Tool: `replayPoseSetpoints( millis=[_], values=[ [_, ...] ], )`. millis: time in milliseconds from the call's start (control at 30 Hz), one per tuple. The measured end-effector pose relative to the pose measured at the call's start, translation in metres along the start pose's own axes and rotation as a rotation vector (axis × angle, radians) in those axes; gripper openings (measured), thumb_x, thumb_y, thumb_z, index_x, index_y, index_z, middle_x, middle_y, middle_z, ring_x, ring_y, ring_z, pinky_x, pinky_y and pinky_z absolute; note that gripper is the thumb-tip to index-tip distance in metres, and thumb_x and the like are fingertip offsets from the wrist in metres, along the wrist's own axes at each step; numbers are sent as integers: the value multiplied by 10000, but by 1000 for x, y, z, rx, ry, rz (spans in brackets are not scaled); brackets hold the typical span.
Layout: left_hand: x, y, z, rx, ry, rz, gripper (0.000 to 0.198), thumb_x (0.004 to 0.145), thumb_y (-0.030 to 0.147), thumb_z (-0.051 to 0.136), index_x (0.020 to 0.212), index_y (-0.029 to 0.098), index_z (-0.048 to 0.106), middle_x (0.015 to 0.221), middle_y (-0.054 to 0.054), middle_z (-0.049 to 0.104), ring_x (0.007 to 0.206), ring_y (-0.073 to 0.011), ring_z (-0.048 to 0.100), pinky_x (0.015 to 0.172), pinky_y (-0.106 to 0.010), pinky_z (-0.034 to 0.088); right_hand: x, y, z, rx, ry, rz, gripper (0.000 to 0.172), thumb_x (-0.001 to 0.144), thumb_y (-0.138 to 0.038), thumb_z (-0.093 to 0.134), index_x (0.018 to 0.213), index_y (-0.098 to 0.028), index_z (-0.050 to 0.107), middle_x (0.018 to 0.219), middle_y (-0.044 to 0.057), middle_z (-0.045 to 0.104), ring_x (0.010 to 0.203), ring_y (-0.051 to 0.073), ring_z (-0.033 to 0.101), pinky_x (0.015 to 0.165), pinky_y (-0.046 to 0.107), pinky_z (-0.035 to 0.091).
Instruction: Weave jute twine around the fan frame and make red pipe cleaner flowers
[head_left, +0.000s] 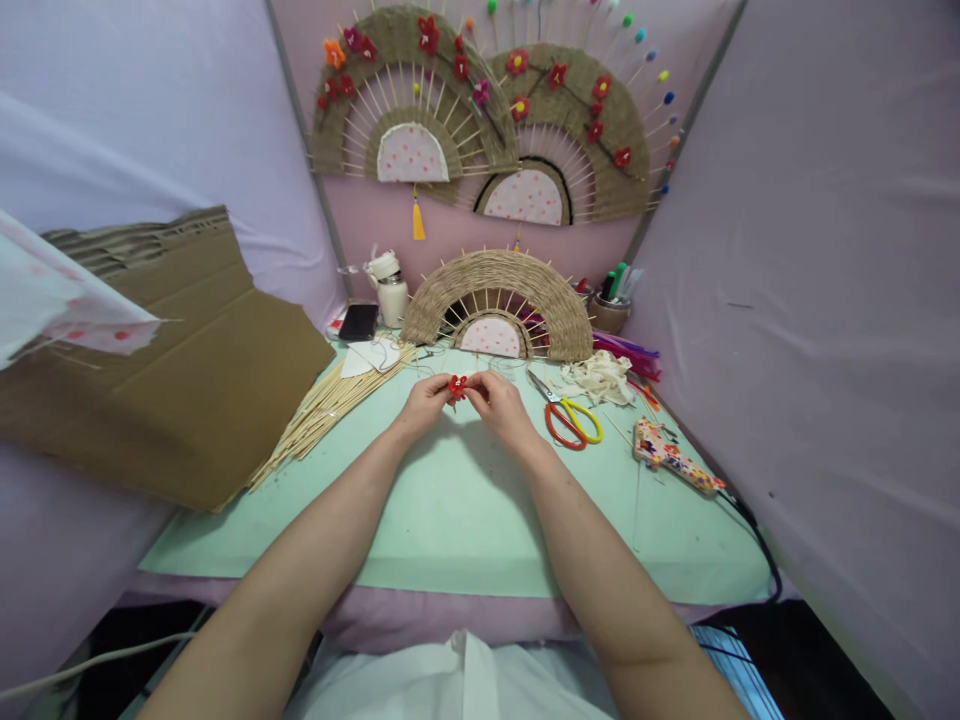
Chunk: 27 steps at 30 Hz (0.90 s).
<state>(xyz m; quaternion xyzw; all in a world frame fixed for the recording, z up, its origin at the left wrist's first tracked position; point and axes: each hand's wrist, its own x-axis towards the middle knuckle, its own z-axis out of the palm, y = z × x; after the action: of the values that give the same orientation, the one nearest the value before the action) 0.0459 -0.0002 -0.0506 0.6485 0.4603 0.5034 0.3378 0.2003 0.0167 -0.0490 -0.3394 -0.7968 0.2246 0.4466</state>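
Observation:
Between my hands, above the middle of the green tabletop (450, 530), is a small red flower (458, 386) that looks made of fuzzy pipe cleaner. My left hand (426, 404) pinches it from the left. Fingers of my right hand (498, 402) are closed on its right side. Just behind stands a twine-wrapped fan (499, 285) with thin sticks and a spotted half-round centre (490, 337). Scissors (568, 418) with one red and one yellow handle lie to the right of my right hand.
Bamboo sticks (319, 415) and a large cardboard sheet (172, 370) occupy the left. A flower-patterned glue gun (675, 458) with its cable lies at right, near cream fabric scraps (602, 378). A phone (358, 323) and a bottle (390, 290) stand behind. Finished fans (634, 130) hang on the wall.

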Motion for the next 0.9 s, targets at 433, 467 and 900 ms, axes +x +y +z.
replayPoseSetpoints(
  millis=[433,467,900],
  values=[
    [1,-12,10,0,313,95,155,759,280,539,798,173,645,769,-20,631,707,-140,559,678,-264,453,-2,-13,15,110,145,193,158,778,-324,549,778,-182,618,788,38,662,667,143,575,664,273,447],
    [1,-14,11,16,307,114,157,767,267,529,806,174,650,789,-23,635,724,-142,564,688,-266,455,-3,-14,16,105,157,199,163,777,-328,548,770,-183,622,785,38,667,669,144,578,665,272,447],
    [-1,-18,13,139,260,198,168,779,198,490,722,188,648,694,-11,576,717,-147,523,678,-262,431,-5,-14,19,18,201,219,144,747,-274,524,712,-195,640,709,29,665,658,162,574,646,276,434]
  ],
)
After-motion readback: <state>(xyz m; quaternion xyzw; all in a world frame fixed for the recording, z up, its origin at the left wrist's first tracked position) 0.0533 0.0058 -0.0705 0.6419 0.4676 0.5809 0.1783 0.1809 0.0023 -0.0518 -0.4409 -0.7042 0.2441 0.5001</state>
